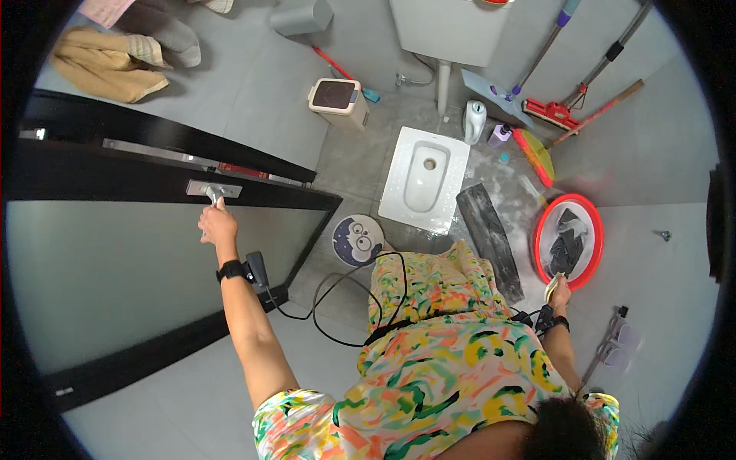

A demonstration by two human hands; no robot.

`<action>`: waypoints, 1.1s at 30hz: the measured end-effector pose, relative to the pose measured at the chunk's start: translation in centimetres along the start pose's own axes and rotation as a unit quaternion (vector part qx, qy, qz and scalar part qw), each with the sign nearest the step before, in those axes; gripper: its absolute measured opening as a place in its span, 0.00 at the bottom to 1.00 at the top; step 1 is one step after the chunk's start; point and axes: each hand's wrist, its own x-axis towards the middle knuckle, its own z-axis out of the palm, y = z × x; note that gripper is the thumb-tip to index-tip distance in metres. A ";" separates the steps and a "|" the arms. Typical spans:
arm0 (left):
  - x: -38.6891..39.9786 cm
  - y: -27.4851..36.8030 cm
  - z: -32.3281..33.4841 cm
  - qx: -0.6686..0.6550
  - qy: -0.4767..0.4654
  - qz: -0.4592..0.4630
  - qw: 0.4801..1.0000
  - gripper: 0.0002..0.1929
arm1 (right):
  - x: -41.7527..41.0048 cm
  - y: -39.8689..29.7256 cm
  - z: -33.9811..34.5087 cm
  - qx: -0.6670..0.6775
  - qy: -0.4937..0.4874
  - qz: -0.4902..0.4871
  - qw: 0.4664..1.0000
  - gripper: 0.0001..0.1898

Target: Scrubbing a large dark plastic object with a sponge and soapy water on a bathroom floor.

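My left hand grips the metal lever handle of a black-framed door with a frosted glass panel. That door stands at an angle on the left. On the other side, my right hand holds a small pale item, mostly covered by the fingers, so I cannot tell what it is. Just beyond it is a red-rimmed basin with dark wet cloth and suds inside. A dark, wet board-like slab lies on the floor between my legs and the basin.
Ahead is a white squat toilet in the floor. Near it are a lidded bin, a round owl-patterned stool, a white bottle and a purple bottle. Mops and a brush lean right. A cable loops by my waist.
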 end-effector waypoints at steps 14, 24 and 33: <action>-5.2 0.3 -3.6 0.028 0.134 0.040 0.990 0.23 | -2.4 -3.3 4.6 -0.018 -0.046 -0.069 0.996 0.23; -2.7 -6.3 0.0 -0.026 0.115 -0.024 0.993 0.25 | -1.4 -3.3 3.7 0.010 -0.065 -0.078 0.995 0.22; -2.9 -7.8 2.1 -0.064 0.076 -0.064 0.993 0.25 | 2.9 3.7 5.3 0.100 -0.083 -0.069 0.989 0.25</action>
